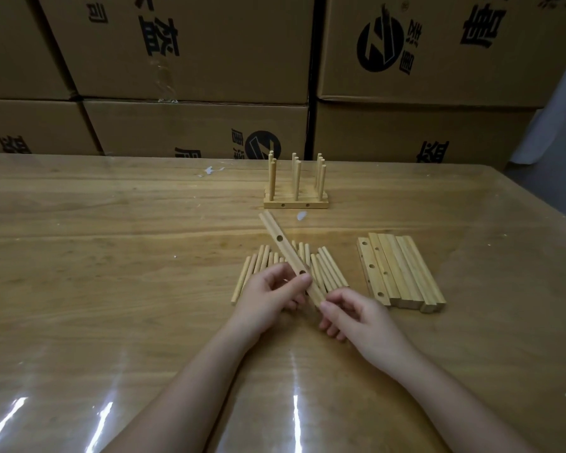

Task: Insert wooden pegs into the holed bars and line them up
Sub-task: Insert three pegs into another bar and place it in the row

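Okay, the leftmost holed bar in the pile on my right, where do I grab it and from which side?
Take the leftmost bar by its near end, coming from the left. Its left long face is bare, while its right side lies against the neighbouring bars, so fingers likely fit only there. Your left hand and right hand hold the angled bar now.
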`<state>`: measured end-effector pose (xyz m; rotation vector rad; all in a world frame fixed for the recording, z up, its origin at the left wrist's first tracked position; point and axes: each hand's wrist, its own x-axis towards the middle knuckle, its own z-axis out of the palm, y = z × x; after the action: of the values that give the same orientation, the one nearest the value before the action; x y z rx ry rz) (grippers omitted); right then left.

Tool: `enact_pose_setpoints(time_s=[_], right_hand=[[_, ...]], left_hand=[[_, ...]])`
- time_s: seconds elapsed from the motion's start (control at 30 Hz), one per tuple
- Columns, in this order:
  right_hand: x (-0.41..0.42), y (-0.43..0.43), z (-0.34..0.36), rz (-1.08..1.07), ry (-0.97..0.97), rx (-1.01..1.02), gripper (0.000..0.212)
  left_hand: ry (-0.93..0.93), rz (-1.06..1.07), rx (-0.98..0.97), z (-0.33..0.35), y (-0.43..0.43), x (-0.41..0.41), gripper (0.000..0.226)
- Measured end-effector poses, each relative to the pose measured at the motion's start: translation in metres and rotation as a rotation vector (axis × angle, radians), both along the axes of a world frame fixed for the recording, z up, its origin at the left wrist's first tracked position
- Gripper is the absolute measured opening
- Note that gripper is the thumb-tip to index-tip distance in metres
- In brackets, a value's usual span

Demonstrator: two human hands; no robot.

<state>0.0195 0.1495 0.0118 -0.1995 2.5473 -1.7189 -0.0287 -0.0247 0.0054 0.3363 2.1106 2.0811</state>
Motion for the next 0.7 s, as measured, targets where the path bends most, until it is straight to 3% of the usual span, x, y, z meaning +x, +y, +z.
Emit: enact_pose_setpoints(time_s=[0.1, 0.23, 0.3, 0.47, 0.57, 0.7], right_hand=[[0.000, 0.001, -0.002, 0.007, 0.054, 0.071, 0.008], [-0.006, 0.016, -0.002, -0.181, 0.567, 0.498, 0.018], [-0.010, 0.022, -0.002, -0.254, 0.666, 0.622, 0.021], [-0.018, 0.028, -0.013, -0.176, 0.312, 0.899, 0.045], [-0.021, 0.029, -0.015, -0.141, 0.282, 0.937, 0.049], [-0.021, 0.029, -0.016, -0.101, 0.280, 0.994, 0.044]], left_hand=[[-0.011, 0.018, 0.042, 0.005, 0.000, 0.001, 0.018], [-0.065, 0.073, 0.098, 0.006, -0.002, 0.000, 0.027], [-0.083, 0.092, 0.115, 0.005, -0.003, 0.000, 0.035], [-0.157, 0.168, 0.211, 0.004, -0.001, -0.002, 0.034], [-0.193, 0.197, 0.214, 0.006, 0.001, -0.002, 0.027], [-0.189, 0.221, 0.182, 0.010, 0.002, 0.002, 0.036]])
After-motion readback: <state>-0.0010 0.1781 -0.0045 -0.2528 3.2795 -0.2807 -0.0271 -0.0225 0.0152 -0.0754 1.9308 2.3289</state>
